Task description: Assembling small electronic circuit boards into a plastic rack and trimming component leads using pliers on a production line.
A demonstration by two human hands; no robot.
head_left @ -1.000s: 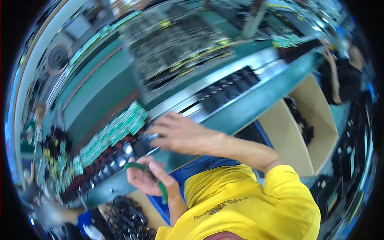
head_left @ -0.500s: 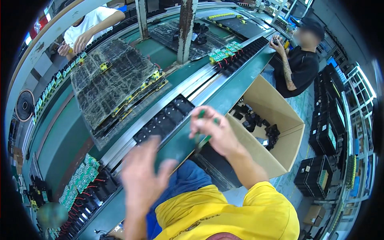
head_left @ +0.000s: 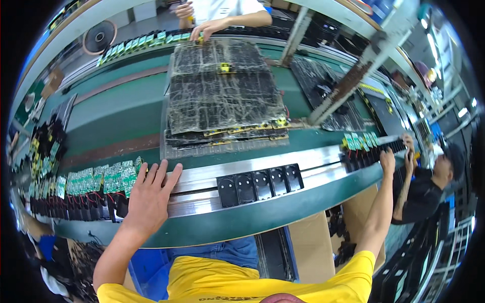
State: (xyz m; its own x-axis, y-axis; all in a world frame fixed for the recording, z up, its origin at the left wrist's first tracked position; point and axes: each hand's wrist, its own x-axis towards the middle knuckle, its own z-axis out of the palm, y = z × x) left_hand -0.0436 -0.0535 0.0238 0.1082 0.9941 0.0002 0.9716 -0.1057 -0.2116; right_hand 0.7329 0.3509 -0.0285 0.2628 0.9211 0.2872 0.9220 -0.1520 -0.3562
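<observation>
My left hand [head_left: 153,194] lies open over the metal rail, fingers spread, beside the right end of a row of green circuit boards [head_left: 101,179] on black plastic housings with red wires. My right arm is stretched far right. Its hand [head_left: 388,162] is closed at the near side of a second row of black housings [head_left: 357,160], fingertips on the housings; its grip is partly hidden. Between my hands, a joined block of black housings [head_left: 260,186] sits on the rail [head_left: 202,174], open compartments showing.
A scratched dark board stack [head_left: 222,96] stands across the rail. A co-worker in white [head_left: 227,12] works beyond it. At the right, another co-worker [head_left: 427,194] has hands near the far row end. A cardboard box [head_left: 316,242] and a slanting metal post [head_left: 353,76] stand nearby.
The view has swung left. My hands have parted, left to the left-hand boards, right to the far right row. The green item in my right hand is no longer visible.
</observation>
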